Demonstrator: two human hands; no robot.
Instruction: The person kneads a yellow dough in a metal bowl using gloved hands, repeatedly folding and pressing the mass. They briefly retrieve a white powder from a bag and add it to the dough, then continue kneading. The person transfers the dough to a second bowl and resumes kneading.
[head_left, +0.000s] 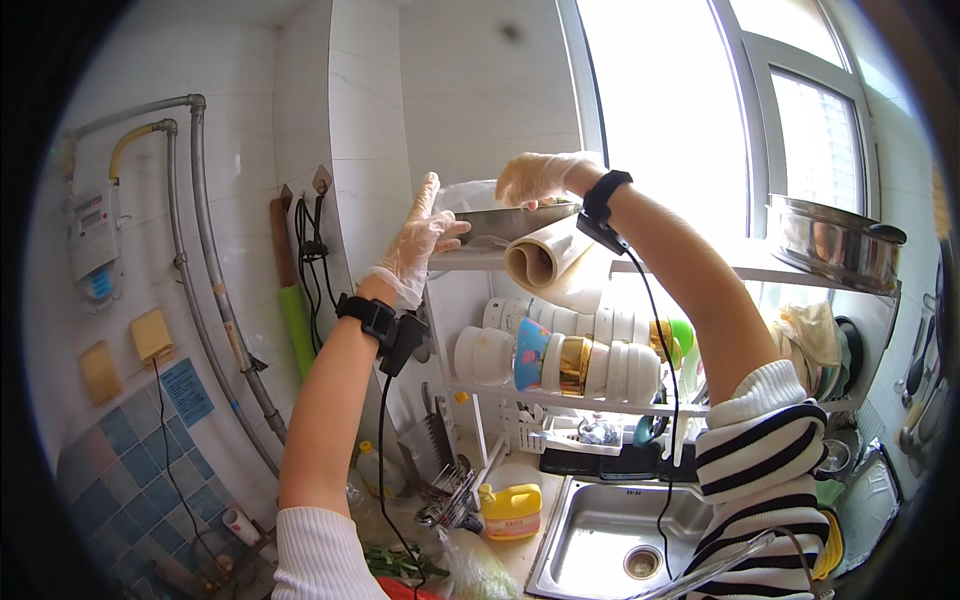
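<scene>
Both my hands wear clear disposable gloves and are raised over the top shelf (480, 261) of a dish rack. My left hand (424, 238), fingers spread, is at the left end of a shallow metal pan (510, 223). My right hand (544, 178) is above the pan's far side, its fingers bent down; whether they pinch something is unclear. Clear plastic (469, 196) spreads between the hands over the pan. A rolled cream-coloured mat (534, 264) lies in front of the pan, its end jutting over the shelf edge.
A steel steamer pot (832, 241) stands at the shelf's right end. Stacked bowls (555, 360) fill the rack below. Under it are a steel sink (600, 525), a yellow jug (511, 510) and knives (439, 431). Metal pipes (199, 195) run along the left wall. Cables hang from both wrists.
</scene>
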